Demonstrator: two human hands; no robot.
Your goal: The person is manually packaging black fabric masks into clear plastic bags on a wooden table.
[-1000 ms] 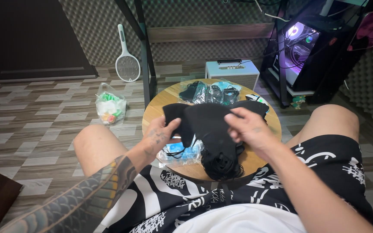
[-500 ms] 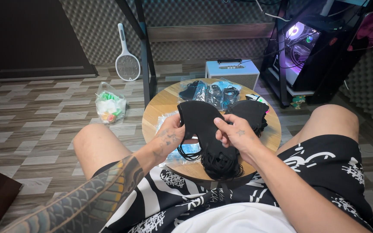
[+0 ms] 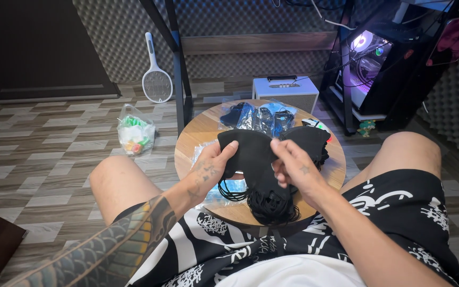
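The left hand (image 3: 208,170) pinched one side of a stack of black face masks (image 3: 251,159), with the thumb on top and the fingers curled under. The right hand (image 3: 293,167) pinched the other side of the same stack, fingers bent around its edge. The masks looked soft and thin, like cloth, and were a smooth curved shape. The stack was held between the two hands, just above the round wooden desk (image 3: 200,133).

Below the hands, the thin black ear loops (image 3: 269,204) hung down in a tangled, stringy bunch and rested on the desk. Just past the right hand lay another black mask (image 3: 309,139), soft and folded. Farther out from both hands lay shiny clear plastic packs (image 3: 258,117) with dark masks inside. Under the left hand there was more crinkly clear plastic wrap (image 3: 224,188) with blue on it.

Well out to the left of the left hand, a clear bag (image 3: 134,135) with green and white things sat on the striped floor. A white racket-shaped bug swatter (image 3: 156,79) leaned on the bumpy grey wall. Far beyond the right hand, a glowing purple computer case (image 3: 367,64) stood beside a small white box (image 3: 285,91) with a handle.
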